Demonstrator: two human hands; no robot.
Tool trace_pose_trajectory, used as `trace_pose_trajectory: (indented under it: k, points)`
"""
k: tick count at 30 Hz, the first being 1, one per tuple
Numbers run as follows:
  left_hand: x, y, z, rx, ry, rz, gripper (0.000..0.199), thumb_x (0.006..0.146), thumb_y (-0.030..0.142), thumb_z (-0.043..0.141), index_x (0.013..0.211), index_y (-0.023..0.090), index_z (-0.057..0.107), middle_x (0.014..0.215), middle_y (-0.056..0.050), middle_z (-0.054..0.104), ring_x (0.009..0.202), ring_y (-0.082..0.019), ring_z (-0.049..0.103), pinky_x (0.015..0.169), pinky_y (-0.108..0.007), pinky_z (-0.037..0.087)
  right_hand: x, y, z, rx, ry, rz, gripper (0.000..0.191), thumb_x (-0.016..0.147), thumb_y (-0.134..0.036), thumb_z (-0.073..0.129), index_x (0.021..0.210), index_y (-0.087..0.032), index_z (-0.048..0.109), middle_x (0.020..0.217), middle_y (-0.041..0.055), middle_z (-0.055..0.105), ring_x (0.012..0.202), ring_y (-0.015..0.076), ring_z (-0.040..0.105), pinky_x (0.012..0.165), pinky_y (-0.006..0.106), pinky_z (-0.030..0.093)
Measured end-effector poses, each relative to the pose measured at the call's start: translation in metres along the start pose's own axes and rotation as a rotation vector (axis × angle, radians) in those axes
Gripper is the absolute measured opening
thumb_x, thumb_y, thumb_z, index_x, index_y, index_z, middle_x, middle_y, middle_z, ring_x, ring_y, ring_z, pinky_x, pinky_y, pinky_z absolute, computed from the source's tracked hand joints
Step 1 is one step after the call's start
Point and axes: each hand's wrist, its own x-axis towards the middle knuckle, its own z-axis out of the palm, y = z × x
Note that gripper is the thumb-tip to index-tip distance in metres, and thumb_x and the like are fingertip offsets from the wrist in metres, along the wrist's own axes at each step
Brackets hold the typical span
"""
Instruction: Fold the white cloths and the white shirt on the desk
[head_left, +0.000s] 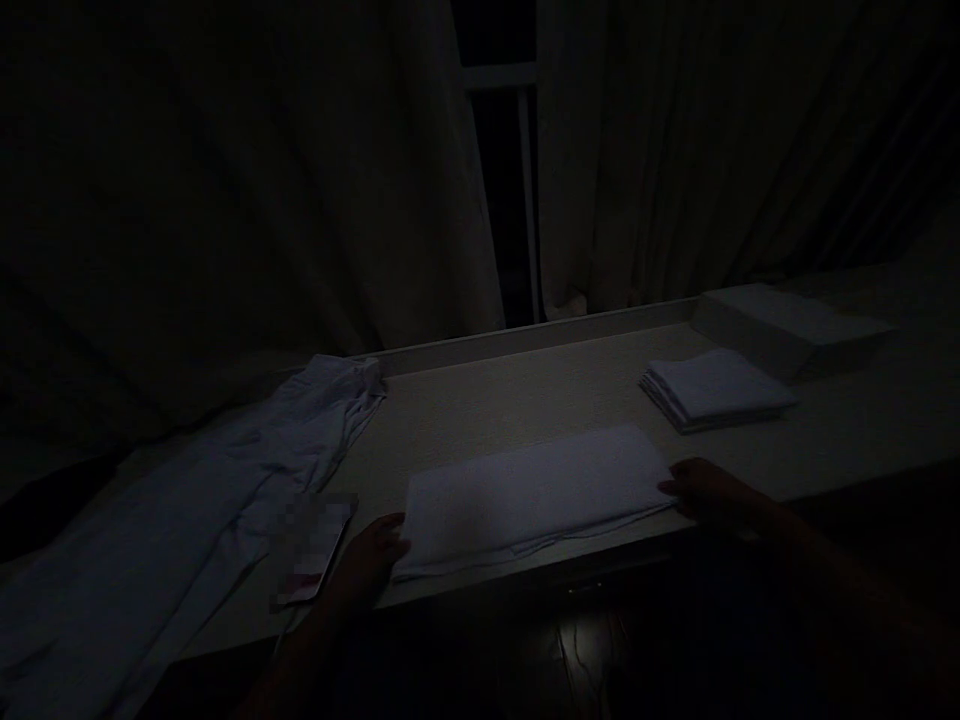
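A pale cloth [525, 495], folded into a long rectangle, lies flat on the table in front of me. My left hand [379, 550] holds its left end, with the fingertips at the edge. At the opposite end, my right hand [694, 485] pinches the near right corner between thumb and fingers. Loose layers show along the cloth's front edge. Beyond my right hand sits a neat stack of folded cloth [720, 385]. The room is very dark, so finger detail is faint.
Rumpled pale fabric [187, 510] spreads over the table's left side. Near my left forearm lies a phone-like device [319, 560], partly blurred, with a cable. A raised ledge [525, 342] runs along the back, a box-shaped block [795, 320] stands right, and curtains [337, 180] hang behind.
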Motion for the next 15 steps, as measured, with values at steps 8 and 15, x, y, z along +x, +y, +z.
trace_pose_trajectory:
  k: [8, 15]
  points:
    - [0.018, 0.028, 0.019, 0.365, 0.185, 0.219, 0.051, 0.079, 0.045, 0.053, 0.122, 0.017, 0.054, 0.110, -0.011, 0.067, 0.097, -0.024, 0.066, 0.084, -0.037, 0.052, 0.014, 0.003, -0.001, 0.136, 0.142, 0.010, 0.031, 0.064, -0.032, 0.078, 0.061, -0.019, 0.050, 0.047, -0.0010, 0.053, 0.041, 0.0105, 0.051, 0.038, 0.020, 0.035]
    - [0.046, 0.150, 0.104, 0.664, 0.134, 0.699, 0.058, 0.091, 0.053, 0.044, 0.144, 0.029, 0.040, 0.157, -0.010, 0.028, 0.145, -0.033, 0.021, 0.114, -0.056, 0.020, 0.021, 0.012, 0.001, 0.221, 0.171, 0.023, 0.029, 0.063, -0.029, 0.078, 0.068, -0.018, 0.051, 0.050, -0.0036, 0.052, 0.040, 0.0101, 0.051, 0.037, 0.020, 0.036]
